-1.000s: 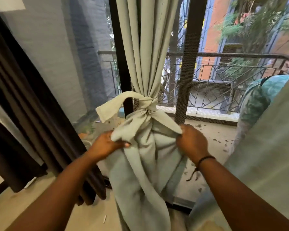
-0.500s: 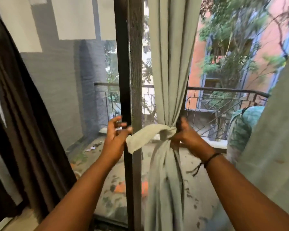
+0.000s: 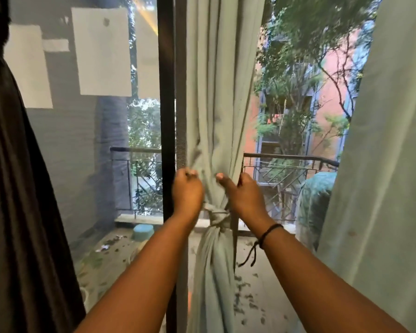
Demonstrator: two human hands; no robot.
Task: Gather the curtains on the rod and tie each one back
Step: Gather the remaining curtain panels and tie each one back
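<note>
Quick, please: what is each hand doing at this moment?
Left hand: grip closed on the pale green curtain, above the knot.
Right hand: grip closed on the same curtain.

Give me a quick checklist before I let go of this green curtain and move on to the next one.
1. Knot wraps the middle curtain: ok, it cinches the fabric below both hands.
2. Knot tight enough to hold: cannot tell.
3. Left hand free to release: not ok, it grips a fold above the knot.
4. Right hand free to release: not ok, it pinches the curtain's right edge.
5. Right curtain tied back: not ok, no tie visible on it.
6. Dark curtain on the left tied back: cannot tell, only part shows.
</note>
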